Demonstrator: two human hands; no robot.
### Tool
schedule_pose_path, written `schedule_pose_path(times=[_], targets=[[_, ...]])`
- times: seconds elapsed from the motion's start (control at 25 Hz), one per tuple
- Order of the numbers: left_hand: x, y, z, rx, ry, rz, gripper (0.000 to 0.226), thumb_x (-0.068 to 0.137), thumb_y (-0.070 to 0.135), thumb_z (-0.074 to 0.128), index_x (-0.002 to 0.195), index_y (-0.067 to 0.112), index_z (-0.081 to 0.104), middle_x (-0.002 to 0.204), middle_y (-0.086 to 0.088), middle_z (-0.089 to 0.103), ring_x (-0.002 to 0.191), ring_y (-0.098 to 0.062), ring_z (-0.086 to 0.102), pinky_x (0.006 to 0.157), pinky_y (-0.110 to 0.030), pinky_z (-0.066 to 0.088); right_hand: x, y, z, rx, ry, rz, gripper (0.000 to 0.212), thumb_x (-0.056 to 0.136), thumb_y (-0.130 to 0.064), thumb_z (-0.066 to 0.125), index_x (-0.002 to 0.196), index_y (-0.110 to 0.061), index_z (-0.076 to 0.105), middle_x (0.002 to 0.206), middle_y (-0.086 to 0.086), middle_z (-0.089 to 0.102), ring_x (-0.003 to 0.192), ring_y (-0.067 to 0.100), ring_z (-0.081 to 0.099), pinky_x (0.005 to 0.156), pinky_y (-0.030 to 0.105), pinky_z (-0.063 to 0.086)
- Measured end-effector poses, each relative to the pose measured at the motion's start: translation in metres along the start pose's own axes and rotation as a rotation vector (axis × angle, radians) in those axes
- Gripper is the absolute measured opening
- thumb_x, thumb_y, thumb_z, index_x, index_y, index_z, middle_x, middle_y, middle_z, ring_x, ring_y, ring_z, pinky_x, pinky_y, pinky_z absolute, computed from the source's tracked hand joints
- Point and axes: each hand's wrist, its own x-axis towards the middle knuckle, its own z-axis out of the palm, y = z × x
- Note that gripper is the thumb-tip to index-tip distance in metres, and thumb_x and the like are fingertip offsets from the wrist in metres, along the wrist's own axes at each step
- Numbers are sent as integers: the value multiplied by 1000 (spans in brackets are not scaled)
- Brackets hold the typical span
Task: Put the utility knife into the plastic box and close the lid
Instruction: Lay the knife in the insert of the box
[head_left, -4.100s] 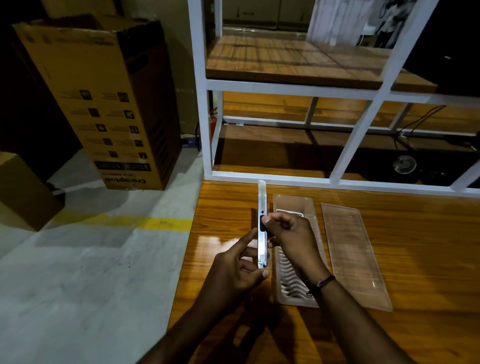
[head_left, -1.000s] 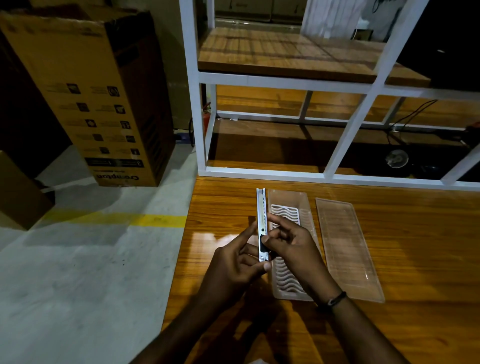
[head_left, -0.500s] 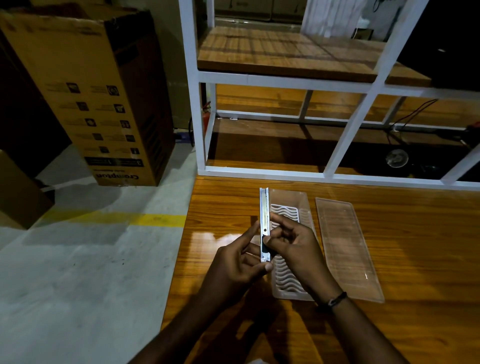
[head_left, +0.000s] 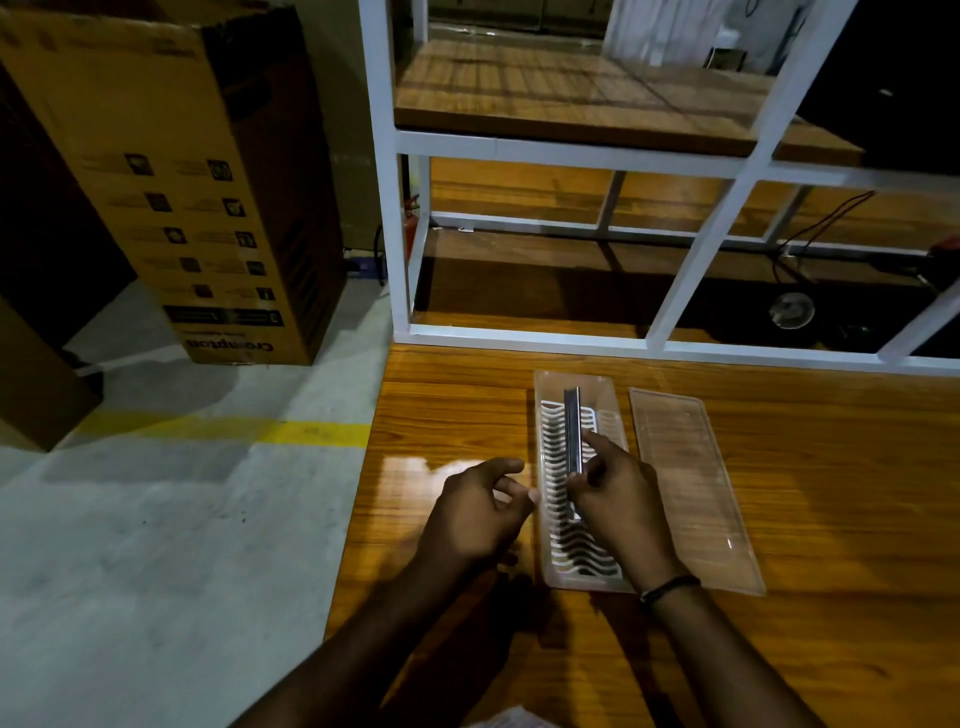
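Observation:
A long, clear plastic box (head_left: 540, 395) lies open on the wooden table, with a white wavy grid inside. Its clear lid (head_left: 691, 488) lies flat just to the right of it. My right hand (head_left: 618, 499) grips the slim metal utility knife (head_left: 572, 426) by its near end and holds it lengthwise over the inside of the box. I cannot tell whether the knife touches the grid. My left hand (head_left: 478, 514) hovers just left of the box with curled, parted fingers and nothing in it.
The wooden table (head_left: 447, 415) ends at its left edge close to my left hand. A white metal shelf frame (head_left: 389, 171) stands along the table's far side. A tall cardboard box (head_left: 171, 176) stands on the grey floor at the left.
My left hand has let go of the knife and drawn back to the left. My right hand has carried the knife rightward, from beside the box's left rim to over its inside.

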Motion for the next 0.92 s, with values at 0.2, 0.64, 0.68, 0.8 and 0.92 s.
schedule_pose_path(times=[0.2, 0.64, 0.68, 0.8, 0.92], targets=[[13, -2, 12, 47, 1, -73, 37, 90, 42, 72, 119, 20, 70, 86, -1, 77, 62, -21, 77, 55, -39, 65, 9, 12, 16, -142, -96, 69, 44, 85, -15, 70, 128, -22, 62, 119, 5, 73, 106, 24, 70, 81, 25, 52], [21, -7, 24, -37, -22, -75, 21, 94, 29, 69, 99, 9, 68, 78, -13, 80, 67, -24, 79, 52, -25, 57, 20, 8, 25, -384, -189, 213, 37, 87, -17, 66, 120, -2, 64, 126, 22, 63, 116, 38, 62, 92, 35, 51], [21, -7, 25, -25, -20, -80, 21, 95, 30, 68, 99, 10, 67, 78, -12, 80, 67, -24, 79, 51, -25, 56, 19, 7, 25, -396, -201, 221, 39, 86, -19, 66, 122, -3, 63, 127, 21, 62, 116, 37, 62, 93, 36, 51], [22, -8, 27, 0, -28, -99, 21, 95, 34, 67, 98, 13, 65, 80, -6, 79, 72, -22, 77, 62, -32, 58, 19, 6, 26, -436, -220, 230, 39, 84, -20, 67, 119, -3, 64, 126, 21, 63, 115, 36, 63, 92, 37, 53], [24, -11, 30, 48, -38, -79, 19, 95, 38, 65, 96, 18, 63, 92, -8, 78, 84, -26, 76, 77, -41, 59, 16, 4, 25, -454, -231, 247, 39, 83, -16, 65, 119, -2, 63, 127, 21, 60, 117, 38, 61, 93, 37, 52]])
